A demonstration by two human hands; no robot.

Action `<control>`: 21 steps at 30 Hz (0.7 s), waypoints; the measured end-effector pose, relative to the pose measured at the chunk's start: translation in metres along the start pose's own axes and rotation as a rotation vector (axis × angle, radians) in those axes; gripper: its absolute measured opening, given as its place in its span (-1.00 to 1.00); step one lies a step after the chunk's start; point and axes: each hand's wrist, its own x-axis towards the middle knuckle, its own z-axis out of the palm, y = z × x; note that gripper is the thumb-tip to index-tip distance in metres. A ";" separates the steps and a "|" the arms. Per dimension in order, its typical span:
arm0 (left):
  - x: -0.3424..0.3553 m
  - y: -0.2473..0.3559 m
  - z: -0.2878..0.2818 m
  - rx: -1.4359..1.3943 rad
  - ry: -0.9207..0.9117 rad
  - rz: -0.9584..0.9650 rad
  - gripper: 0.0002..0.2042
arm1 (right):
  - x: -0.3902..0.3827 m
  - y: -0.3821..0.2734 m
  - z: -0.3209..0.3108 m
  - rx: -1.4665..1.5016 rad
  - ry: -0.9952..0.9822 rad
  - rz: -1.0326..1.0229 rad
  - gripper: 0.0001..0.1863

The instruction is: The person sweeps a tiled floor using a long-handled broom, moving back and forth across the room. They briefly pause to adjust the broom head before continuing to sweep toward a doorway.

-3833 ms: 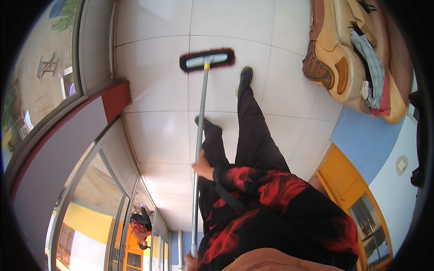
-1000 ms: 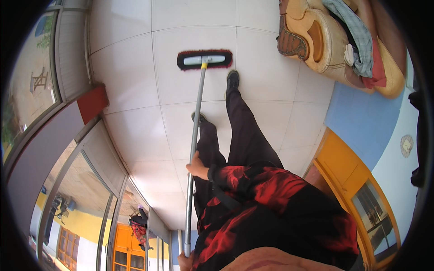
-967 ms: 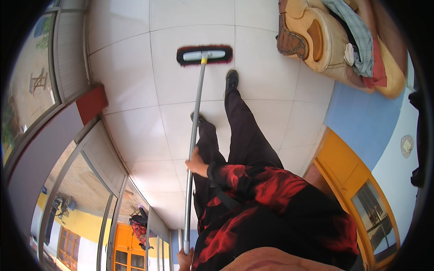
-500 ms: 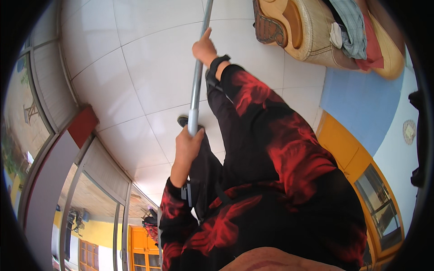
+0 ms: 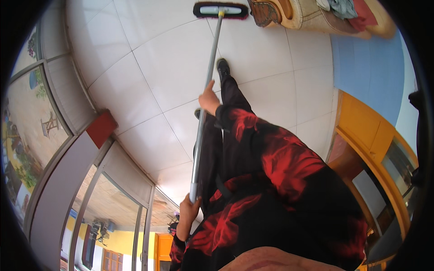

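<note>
A dust mop has a long silver pole (image 5: 209,67) and a wide flat head (image 5: 220,10) with a dark, red-edged fringe around a pale plate. Its head rests on the tiled floor at the far side, beside the couch's carved foot. Near my body, my left hand (image 5: 189,211) is closed round the grey lower end of the pole. My right hand (image 5: 209,98) grips the pole about halfway up, its index finger lying along it. The palm sides of both hands are hidden.
Pale floor tiles (image 5: 176,67) spread ahead. A beige couch (image 5: 312,20) with cloths on it stands at the far right. Orange-framed doors (image 5: 361,122) line the right; framed glass panels (image 5: 113,189) and a red block (image 5: 101,128) are on the left. My shoe (image 5: 223,67) is near the pole.
Both hands have drawn the pole back toward my body, and the mop head has come into view at the far edge. The couch now sits higher in view.
</note>
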 end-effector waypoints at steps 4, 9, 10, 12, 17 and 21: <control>-0.076 -0.085 -0.005 0.070 -0.094 -0.112 -0.74 | -0.087 -0.073 0.054 0.175 -0.193 0.063 -0.72; -0.135 -0.143 -0.014 0.127 -0.031 -0.066 -0.75 | -0.155 -0.082 0.044 1.344 -0.606 0.471 -0.58; -0.138 -0.148 -0.016 0.137 -0.004 -0.031 -0.75 | -0.163 -0.068 0.034 1.287 -0.559 0.411 -0.53; -0.141 -0.153 -0.020 0.162 0.061 0.048 -0.74 | -0.172 -0.038 0.010 1.127 -0.333 0.335 -0.57; -0.147 -0.149 -0.044 -0.226 0.124 0.180 -0.70 | -0.237 0.074 -0.016 1.426 0.418 0.327 -0.48; -0.153 -0.139 -0.055 -0.184 0.262 0.087 -0.65 | -0.354 0.152 0.039 1.421 0.534 0.687 -0.53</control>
